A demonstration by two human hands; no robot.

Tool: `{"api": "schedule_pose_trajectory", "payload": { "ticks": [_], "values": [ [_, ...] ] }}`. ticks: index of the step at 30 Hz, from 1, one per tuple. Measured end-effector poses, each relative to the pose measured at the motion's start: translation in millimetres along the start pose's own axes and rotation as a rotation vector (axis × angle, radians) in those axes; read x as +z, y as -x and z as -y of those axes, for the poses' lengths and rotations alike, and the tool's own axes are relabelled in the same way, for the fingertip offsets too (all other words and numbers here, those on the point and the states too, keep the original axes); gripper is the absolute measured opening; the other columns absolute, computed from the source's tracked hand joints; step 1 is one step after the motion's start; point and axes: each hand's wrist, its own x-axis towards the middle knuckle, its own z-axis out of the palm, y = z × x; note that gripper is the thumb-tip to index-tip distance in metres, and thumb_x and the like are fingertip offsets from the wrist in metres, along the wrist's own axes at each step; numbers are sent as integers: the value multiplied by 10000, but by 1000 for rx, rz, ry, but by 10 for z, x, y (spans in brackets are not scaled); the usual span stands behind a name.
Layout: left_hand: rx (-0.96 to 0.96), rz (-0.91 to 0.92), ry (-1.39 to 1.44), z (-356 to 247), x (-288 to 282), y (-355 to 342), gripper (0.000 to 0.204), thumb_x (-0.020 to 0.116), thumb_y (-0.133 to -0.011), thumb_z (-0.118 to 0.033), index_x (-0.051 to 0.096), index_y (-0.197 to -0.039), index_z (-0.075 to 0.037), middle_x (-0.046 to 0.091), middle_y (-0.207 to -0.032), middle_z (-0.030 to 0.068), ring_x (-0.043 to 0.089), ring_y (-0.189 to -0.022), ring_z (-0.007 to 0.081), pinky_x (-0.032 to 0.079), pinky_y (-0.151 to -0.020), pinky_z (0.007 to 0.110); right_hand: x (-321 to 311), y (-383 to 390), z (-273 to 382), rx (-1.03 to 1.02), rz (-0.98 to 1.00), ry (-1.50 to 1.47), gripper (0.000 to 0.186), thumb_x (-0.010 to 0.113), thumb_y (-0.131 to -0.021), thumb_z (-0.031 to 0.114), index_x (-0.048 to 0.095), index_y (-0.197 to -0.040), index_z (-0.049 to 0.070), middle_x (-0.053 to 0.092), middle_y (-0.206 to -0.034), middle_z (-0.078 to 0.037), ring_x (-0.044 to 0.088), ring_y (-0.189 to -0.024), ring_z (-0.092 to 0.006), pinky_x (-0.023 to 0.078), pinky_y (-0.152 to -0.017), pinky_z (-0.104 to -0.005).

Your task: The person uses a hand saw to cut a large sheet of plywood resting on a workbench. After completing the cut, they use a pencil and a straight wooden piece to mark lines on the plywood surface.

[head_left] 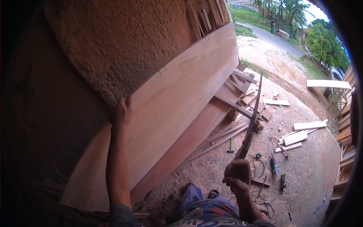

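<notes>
A wide, pale wooden board (177, 90) leans on its long edge across the view, with pencil-like marks near its upper edge. My left hand (121, 112) is closed over that upper edge, toward the near end. Raised off to the right of the board, my right hand (238, 176) is wrapped round the handle of a handsaw (252, 125). Its long, dark, tapering blade points up and away, seen almost edge-on. The blade is apart from the pale board. Beneath this board lies a reddish plank (170, 162), partly hidden.
A rough wall (124, 38) rises behind the board. On the dusty ground are a hammer (230, 145), an angle grinder (275, 166) with cords, and light offcuts (297, 138). Stacked timber (345, 128) lines the right side. A person (272, 25) stands far off by the road.
</notes>
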Motion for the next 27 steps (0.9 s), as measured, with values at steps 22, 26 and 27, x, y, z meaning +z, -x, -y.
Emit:
{"api": "schedule_pose_trajectory", "payload": {
  "ticks": [22, 26, 27],
  "values": [
    [46, 289, 301, 1496, 2487, -2077, 825, 316, -1046, -623, 717, -972, 94, 687, -987, 352, 673, -1003, 503, 535, -811, 527, -391, -2085, -2435, -198, -129, 1332, 204, 834, -771, 92, 805, -957, 168, 665, -822, -72, 647, -787, -250, 483, -674, -400],
    [61, 200, 342, 1816, 2923, -1659, 753, 371, -1045, -592, 700, -1034, 85, 688, -1043, 335, 658, -1036, 507, 521, -827, 523, -505, -2281, -2613, -216, -114, 1355, 157, 808, -810, 136, 803, -954, 198, 668, -803, -55, 642, -749, -239, 460, -657, -400],
    [18, 314, 327, 1819, 2955, -1568, 718, 386, -1048, -572, 689, -1061, 79, 680, -1062, 338, 649, -1055, 505, 516, -834, 520, -540, -2350, -2640, -228, -120, 1360, 134, 797, -828, 157, 803, -950, 211, 671, -794, -47, 640, -718, -233, 448, -638, -400]
  ]
}}
